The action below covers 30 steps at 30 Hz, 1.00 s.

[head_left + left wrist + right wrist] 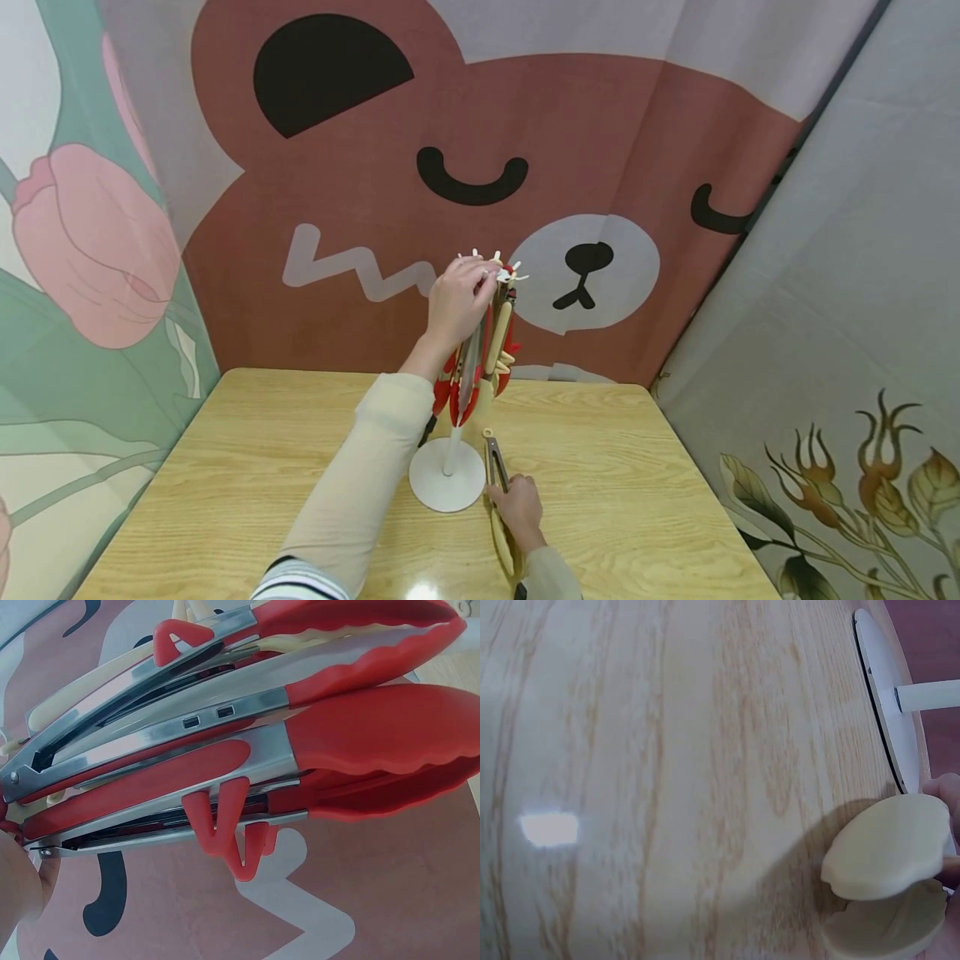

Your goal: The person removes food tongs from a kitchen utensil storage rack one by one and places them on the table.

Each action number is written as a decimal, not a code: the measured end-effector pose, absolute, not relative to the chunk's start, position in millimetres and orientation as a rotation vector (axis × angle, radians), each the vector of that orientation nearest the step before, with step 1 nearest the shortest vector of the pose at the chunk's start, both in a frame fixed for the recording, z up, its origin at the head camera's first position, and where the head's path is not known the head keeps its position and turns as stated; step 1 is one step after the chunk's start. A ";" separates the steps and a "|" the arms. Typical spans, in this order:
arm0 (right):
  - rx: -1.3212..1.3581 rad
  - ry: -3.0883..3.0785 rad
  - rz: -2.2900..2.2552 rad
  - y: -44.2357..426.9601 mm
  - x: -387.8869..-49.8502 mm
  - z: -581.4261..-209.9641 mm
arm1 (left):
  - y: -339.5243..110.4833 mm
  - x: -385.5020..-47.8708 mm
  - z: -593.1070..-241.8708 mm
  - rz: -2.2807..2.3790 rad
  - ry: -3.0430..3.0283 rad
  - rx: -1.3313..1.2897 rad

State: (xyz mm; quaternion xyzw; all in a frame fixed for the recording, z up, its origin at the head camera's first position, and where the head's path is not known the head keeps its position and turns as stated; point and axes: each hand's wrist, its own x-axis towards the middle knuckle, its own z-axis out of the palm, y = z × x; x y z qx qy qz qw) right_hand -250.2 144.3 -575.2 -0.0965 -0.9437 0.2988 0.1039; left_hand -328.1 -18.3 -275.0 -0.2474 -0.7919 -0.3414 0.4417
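A white stand with a round base (447, 475) carries several hanging tongs, red-tipped (465, 400) and cream (498, 337). My left hand (459, 302) is at the top of the stand, its fingers over the hooks; what they touch there is hard to tell. In the left wrist view, red-tipped tongs (382, 731) hang close beside that hand (21, 881). My right hand (519, 507) grips cream-tipped tongs (495, 458) low over the table, right of the base. The right wrist view shows their two cream tips (889, 847) apart, with the hand (949, 796) at the edge.
The wooden table (615, 467) extends around the stand. Behind it hangs a curtain with a bear print (360, 192). A grey curtain with a plant print (817, 333) is on the right, and a flower-printed one (97, 250) on the left.
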 end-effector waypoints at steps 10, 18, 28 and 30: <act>-0.271 -2.817 0.931 145.4 -249.9 -576.7 | -18.4 -328.0 -274.8 -0.835 -1.964 -0.614; -0.266 -2.839 0.927 145.9 -250.3 -576.2 | -18.3 -326.2 -274.3 -0.832 -1.975 -0.608; -0.303 -2.840 0.873 148.5 -249.9 -568.9 | -18.3 -326.2 -274.7 -0.831 -1.991 -0.597; -0.309 -2.829 0.859 149.1 -249.8 -567.8 | -18.3 -326.2 -274.5 -0.831 -1.992 -0.597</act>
